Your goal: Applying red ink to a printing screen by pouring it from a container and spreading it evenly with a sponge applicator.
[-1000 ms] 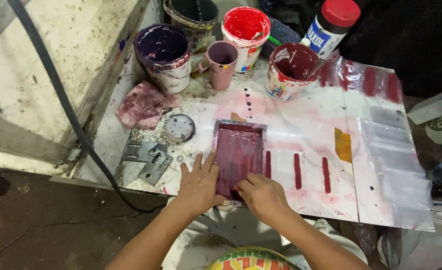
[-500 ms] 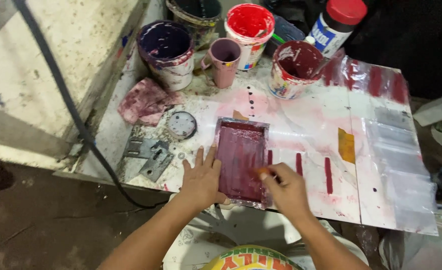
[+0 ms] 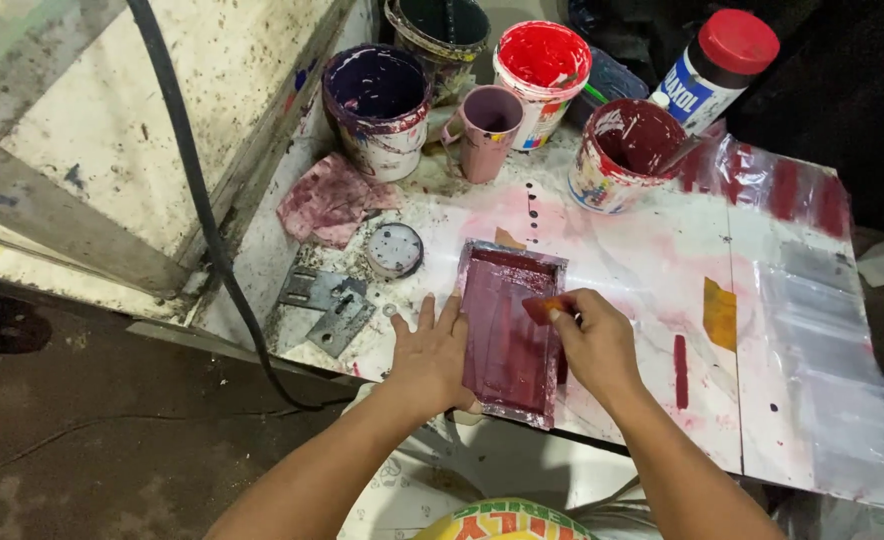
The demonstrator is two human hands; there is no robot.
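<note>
From the head camera, the left hand [image 3: 432, 350] is lying flat, fingers spread, on the paint-stained counter [image 3: 612, 250], pressing against the left edge of a small maroon-coated printing frame [image 3: 510, 330] that is sitting near the counter's front edge. The right hand [image 3: 594, 340] is pinching a small orange-tipped piece [image 3: 542, 308] between thumb and fingers over the frame's right side; most of that piece is hidden by the fingers, so its kind is hard to make out. Behind the frame, a dark red paint tub [image 3: 622, 152], a pink mug [image 3: 489, 130], a purple paint bucket [image 3: 377, 108] and a bright red tub [image 3: 540, 68] are standing. A red-capped bottle [image 3: 714, 68] is partly cut off by shadow. A stained rag [image 3: 330, 198] is lying to the left.
</note>
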